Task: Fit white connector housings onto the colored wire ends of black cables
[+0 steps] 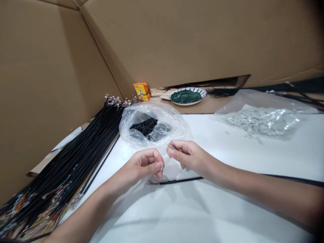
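Note:
My right hand point(186, 154) is closed in a pinch around a small fan of thin coloured wires point(172, 145), whose ends stick out past the fingertips. Close by on the left, my left hand point(148, 163) has its thumb and fingers pressed together. Whatever may be between those fingertips is too small to make out. Below both hands a black cable point(181, 181) lies on the white table, bare coloured wire ends point(153, 183) at its left tip. My right forearm covers part of it. Just beyond the hands sits an open clear plastic bag point(174, 116) of short black tube pieces point(145, 126).
A thick bundle of black cables point(83, 145) with coloured wire ends lies along the left. An orange box point(141, 90) and a plate point(201, 91) of dark green bits stand at the back. Right, a clear bag point(263, 118) holds small whitish pieces. Cardboard walls point(177, 40) enclose the table.

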The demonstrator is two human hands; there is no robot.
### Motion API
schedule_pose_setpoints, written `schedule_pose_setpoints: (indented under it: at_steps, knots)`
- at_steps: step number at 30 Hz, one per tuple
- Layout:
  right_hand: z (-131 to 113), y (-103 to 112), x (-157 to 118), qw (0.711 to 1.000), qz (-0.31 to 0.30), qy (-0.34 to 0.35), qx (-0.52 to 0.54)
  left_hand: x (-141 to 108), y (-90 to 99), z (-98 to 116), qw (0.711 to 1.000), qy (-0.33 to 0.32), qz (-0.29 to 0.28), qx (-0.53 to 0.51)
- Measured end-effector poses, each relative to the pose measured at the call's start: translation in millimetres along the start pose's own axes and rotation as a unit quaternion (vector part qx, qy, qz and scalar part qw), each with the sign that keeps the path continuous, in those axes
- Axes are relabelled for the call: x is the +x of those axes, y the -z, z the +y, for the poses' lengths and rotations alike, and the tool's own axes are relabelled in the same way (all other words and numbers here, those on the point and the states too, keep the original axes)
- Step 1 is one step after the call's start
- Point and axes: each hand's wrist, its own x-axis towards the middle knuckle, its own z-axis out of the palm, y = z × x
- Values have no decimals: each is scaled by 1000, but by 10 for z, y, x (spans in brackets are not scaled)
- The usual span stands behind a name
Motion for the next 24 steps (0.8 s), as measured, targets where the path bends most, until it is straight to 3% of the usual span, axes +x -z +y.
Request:
schedule_pose_setpoints:
  at_steps: [9,16,24]
  knots:
    - [-29,11,-36,999,20,15,-47,-3,-28,1,1000,0,-14,5]
    - [-8,-15,-22,1000,-23,-5,-17,0,-19,-11,1000,-3,-30,10]
    - [7,-5,-4,999,19,-6,-46,-10,-27,5,999,12,-35,9]
